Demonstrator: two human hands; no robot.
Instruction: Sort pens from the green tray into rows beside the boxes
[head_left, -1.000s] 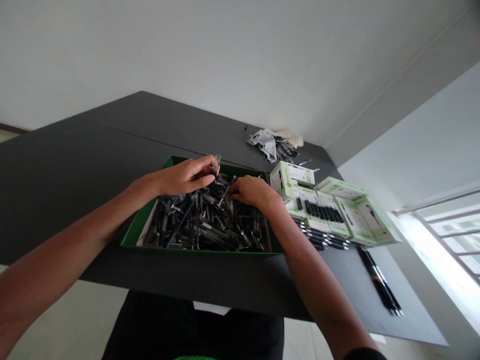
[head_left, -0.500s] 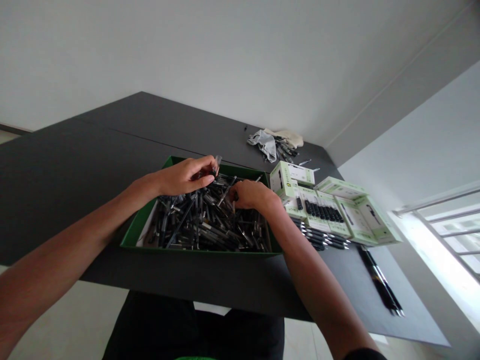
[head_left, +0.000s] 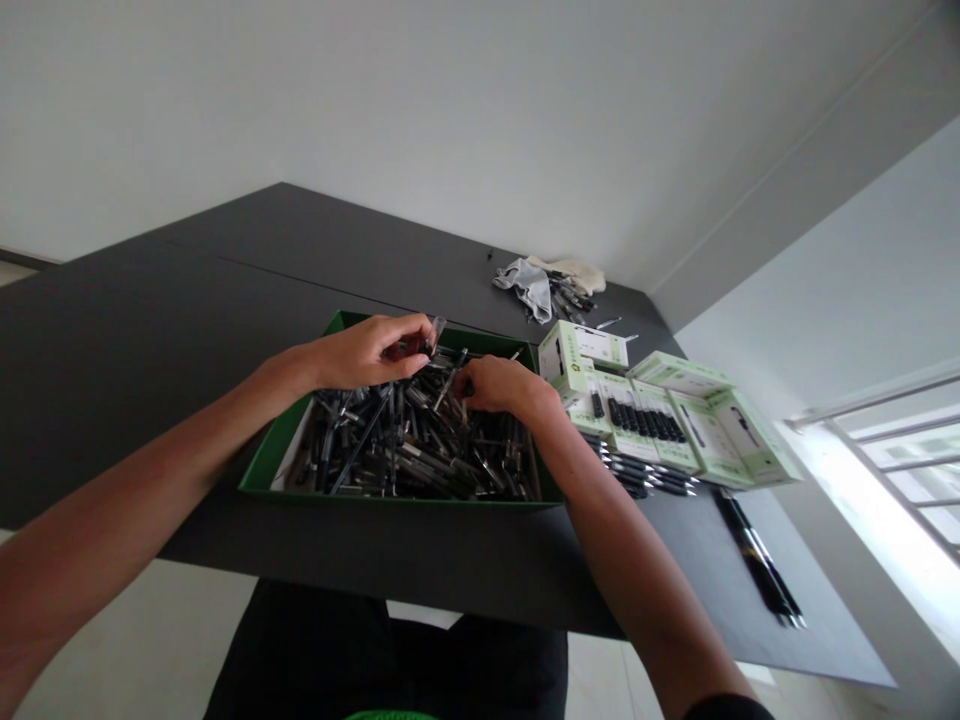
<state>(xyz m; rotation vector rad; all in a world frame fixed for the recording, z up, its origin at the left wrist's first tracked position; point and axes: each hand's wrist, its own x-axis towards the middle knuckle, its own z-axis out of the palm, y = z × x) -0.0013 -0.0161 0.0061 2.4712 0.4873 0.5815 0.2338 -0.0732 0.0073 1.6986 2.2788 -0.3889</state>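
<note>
left hand: centre, curled, thumb and fingers closed on a clear-ended piece | right hand: right of centre, fingers bent down, grip can't be told | green box: lower centre, heaped loose pens | pale-green cartons: right, row of black-ended pens

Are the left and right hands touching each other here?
Apart. The head view shows pens in the open gap between the left hand and the right hand.
</note>
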